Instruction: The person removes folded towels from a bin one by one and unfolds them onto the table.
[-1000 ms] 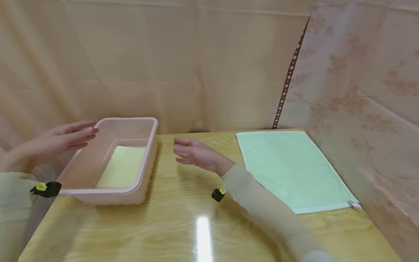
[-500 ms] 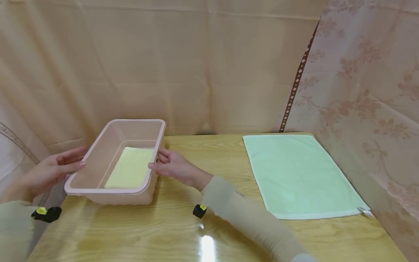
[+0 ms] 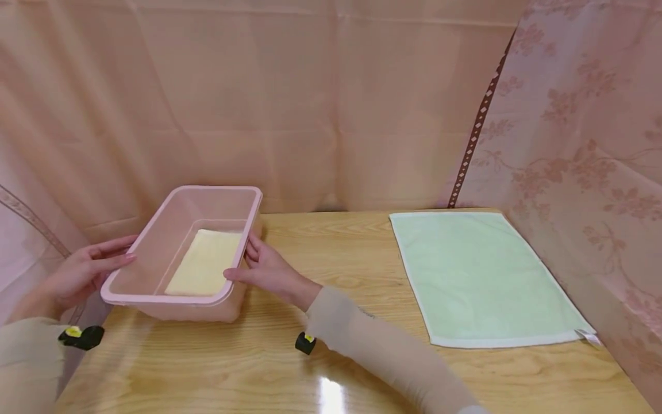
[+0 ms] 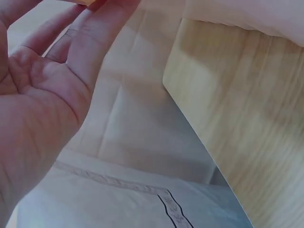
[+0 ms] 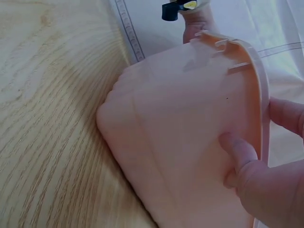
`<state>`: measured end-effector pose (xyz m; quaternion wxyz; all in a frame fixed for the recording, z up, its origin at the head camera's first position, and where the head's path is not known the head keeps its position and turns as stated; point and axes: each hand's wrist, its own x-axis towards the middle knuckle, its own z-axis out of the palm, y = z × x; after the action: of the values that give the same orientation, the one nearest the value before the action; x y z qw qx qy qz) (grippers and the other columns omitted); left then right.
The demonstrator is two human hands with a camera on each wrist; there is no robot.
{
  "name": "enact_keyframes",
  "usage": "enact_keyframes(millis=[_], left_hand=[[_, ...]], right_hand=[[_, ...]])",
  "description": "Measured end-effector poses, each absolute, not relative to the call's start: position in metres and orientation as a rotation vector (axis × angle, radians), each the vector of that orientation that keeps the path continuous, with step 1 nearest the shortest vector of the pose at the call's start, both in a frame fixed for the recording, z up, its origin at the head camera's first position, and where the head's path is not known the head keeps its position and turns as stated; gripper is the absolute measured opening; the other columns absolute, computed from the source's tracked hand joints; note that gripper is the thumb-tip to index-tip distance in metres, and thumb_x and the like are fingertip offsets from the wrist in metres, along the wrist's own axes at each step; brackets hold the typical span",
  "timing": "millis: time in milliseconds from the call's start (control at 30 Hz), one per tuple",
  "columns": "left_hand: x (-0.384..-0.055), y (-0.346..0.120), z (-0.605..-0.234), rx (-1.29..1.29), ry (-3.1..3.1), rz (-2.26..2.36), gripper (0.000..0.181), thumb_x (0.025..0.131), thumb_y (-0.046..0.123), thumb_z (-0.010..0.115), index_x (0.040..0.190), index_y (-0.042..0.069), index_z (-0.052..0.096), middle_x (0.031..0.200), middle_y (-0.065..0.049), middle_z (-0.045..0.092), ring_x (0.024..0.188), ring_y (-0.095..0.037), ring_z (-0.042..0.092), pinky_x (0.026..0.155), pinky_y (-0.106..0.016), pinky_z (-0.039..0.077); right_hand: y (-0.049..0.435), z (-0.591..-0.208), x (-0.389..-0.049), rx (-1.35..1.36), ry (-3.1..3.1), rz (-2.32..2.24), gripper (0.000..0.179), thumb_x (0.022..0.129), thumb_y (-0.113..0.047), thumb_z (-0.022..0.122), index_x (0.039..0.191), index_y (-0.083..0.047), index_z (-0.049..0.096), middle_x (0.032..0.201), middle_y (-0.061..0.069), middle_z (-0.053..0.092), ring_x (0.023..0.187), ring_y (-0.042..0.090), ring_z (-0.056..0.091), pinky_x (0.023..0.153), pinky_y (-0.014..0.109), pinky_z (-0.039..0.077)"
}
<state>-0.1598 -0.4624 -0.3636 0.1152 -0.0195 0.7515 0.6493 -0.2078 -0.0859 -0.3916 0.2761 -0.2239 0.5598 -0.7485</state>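
Observation:
A pink plastic bin [image 3: 165,299] is at the left of the wooden table in the head view, with a folded pale yellow cloth [image 3: 206,263] lying on its floor. My left hand [image 3: 85,275] holds its left rim, thumb over the edge and fingers beneath. On the opposite side my right hand [image 3: 274,273] grips the right rim. In the right wrist view, that thumb is at the rim while fingertips [image 5: 230,142] press the outer wall. The left wrist view shows the left palm [image 4: 47,99], its fingertips cut off at the top.
A light green towel [image 3: 488,279] with a white tag lies flat on the right of the wooden table [image 3: 331,259]. Beige curtains [image 3: 289,103] hang behind the table and a floral curtain [image 3: 584,144] on the right. The table's left edge [image 4: 199,135] runs close to the bin.
Both hands, apart from the bin a second ago, have closed on its two side rims. The right hand moved left to reach it. The head view has shifted slightly.

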Motion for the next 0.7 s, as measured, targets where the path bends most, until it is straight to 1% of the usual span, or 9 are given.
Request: enact_keyframes(millis=[200, 300, 433, 600, 700], left_hand=[[-0.156, -0.474, -0.369, -0.012, 1.933, 2.178, 0.046, 0.107, 0.001, 0.044, 0.123, 0.033, 0.074, 0.11, 0.005, 0.075, 0.089, -0.022, 0.075, 0.069, -0.04, 0.062], [-0.155, -0.479, -0.372, 0.016, 1.848, 2.254, 0.047, 0.108, 0.0, 0.041, 0.125, 0.029, 0.074, 0.111, 0.001, 0.075, 0.088, -0.024, 0.075, 0.069, -0.041, 0.062], [-0.155, -0.485, -0.373, -0.004, 1.822, 2.278, 0.046, 0.108, 0.002, 0.041, 0.124, 0.028, 0.075, 0.109, 0.0, 0.076, 0.085, -0.025, 0.075, 0.068, -0.04, 0.062], [-0.156, -0.491, -0.373, 0.001, 1.817, 2.275, 0.046, 0.109, 0.003, 0.04, 0.125, 0.029, 0.075, 0.109, 0.0, 0.076, 0.083, -0.025, 0.076, 0.066, -0.039, 0.062], [-0.156, -0.495, -0.373, 0.016, 1.781, 2.281, 0.046, 0.109, 0.002, 0.039, 0.125, 0.028, 0.074, 0.11, 0.0, 0.076, 0.085, -0.025, 0.075, 0.068, -0.04, 0.062]], right_hand=[[-0.099, -0.389, -0.213, -0.558, 1.533, -1.991, 0.1, 0.089, 0.005, 0.074, 0.164, -0.016, 0.012, 0.166, 0.0, 0.023, 0.147, 0.009, 0.026, 0.11, 0.024, 0.036], [-0.106, -0.388, -0.216, -0.534, 1.505, -1.995, 0.099, 0.089, 0.006, 0.074, 0.164, -0.018, 0.014, 0.165, 0.0, 0.026, 0.147, 0.01, 0.027, 0.105, 0.026, 0.044], [-0.114, -0.387, -0.221, -0.485, 1.471, -2.001, 0.098, 0.089, 0.007, 0.073, 0.164, -0.019, 0.016, 0.164, 0.001, 0.028, 0.148, 0.012, 0.027, 0.099, 0.029, 0.05], [-0.122, -0.387, -0.226, -0.444, 1.459, -2.002, 0.096, 0.089, 0.007, 0.073, 0.164, -0.018, 0.017, 0.163, 0.002, 0.031, 0.147, 0.013, 0.029, 0.099, 0.031, 0.05], [-0.126, -0.387, -0.226, -0.444, 1.436, -2.009, 0.095, 0.09, 0.009, 0.071, 0.164, -0.017, 0.017, 0.163, 0.003, 0.031, 0.147, 0.014, 0.03, 0.1, 0.033, 0.05]])
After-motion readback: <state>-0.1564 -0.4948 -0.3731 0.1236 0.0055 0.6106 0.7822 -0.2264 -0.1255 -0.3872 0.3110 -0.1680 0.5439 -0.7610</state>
